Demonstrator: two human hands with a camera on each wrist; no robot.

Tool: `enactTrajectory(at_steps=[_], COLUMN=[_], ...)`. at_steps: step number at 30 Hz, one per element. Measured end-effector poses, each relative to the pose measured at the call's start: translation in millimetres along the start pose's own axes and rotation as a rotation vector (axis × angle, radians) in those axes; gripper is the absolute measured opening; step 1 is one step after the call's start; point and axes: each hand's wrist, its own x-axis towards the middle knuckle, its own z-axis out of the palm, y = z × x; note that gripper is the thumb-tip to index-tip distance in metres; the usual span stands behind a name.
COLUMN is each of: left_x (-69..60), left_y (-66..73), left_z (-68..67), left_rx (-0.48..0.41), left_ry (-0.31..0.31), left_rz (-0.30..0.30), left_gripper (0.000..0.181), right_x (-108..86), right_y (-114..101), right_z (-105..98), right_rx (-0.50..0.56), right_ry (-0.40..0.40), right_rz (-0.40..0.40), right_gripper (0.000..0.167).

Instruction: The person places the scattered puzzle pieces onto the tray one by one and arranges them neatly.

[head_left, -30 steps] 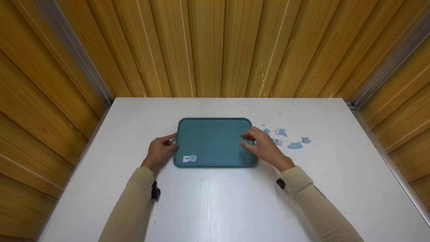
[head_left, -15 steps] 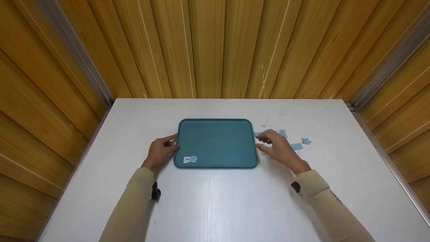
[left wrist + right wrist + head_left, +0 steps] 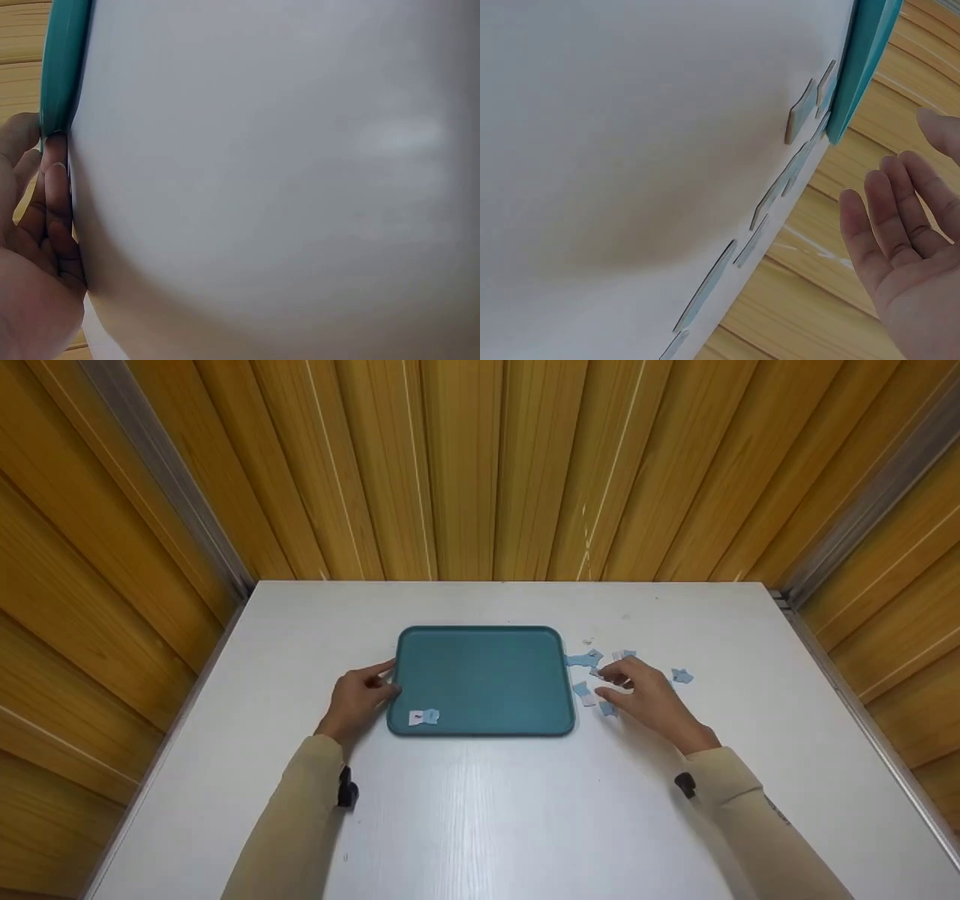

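A green rectangular tray (image 3: 480,675) lies on the white table. My left hand (image 3: 355,702) pinches its left rim; in the left wrist view the fingers (image 3: 56,187) reach the underside of the tray edge (image 3: 64,67). Two joined puzzle pieces (image 3: 424,717), white and light blue, lie in the tray's near left corner. Beyond the right rim, my right hand (image 3: 651,694) hovers over loose puzzle pieces (image 3: 583,694) with nothing held. Its fingers (image 3: 870,225) are loosely bent in the right wrist view, apart from the puzzle pieces (image 3: 784,176) on the table.
A star-shaped blue piece (image 3: 682,676) lies right of the right hand, and another piece (image 3: 585,658) touches or nearly touches the tray's right rim. Wood-patterned panels (image 3: 465,472) enclose the table (image 3: 465,817) at the back and sides.
My right hand has moved right from over the tray to the loose pieces, some of which now lie closer to the tray's right rim. My left hand stays at the left rim.
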Motion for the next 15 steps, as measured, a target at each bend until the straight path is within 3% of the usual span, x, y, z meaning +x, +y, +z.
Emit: enactTrajectory(at_steps=[4,15], left_x=[-1.1,-1.7], left_y=[1.0,0.6], left_z=[-0.3,-0.1], left_rx=[0.0,0.006], left_ry=[0.006,0.007], left_rz=[0.007,0.013], left_gripper=[0.053,0.052], right_x=[-3.7,-11.7], right_y=[4,14], right_z=[-4,-8], right_rx=[0.01,0.024], right_ry=[-0.027,-0.1], right_rz=[0.074,0.116], right_gripper=[0.034,0.035])
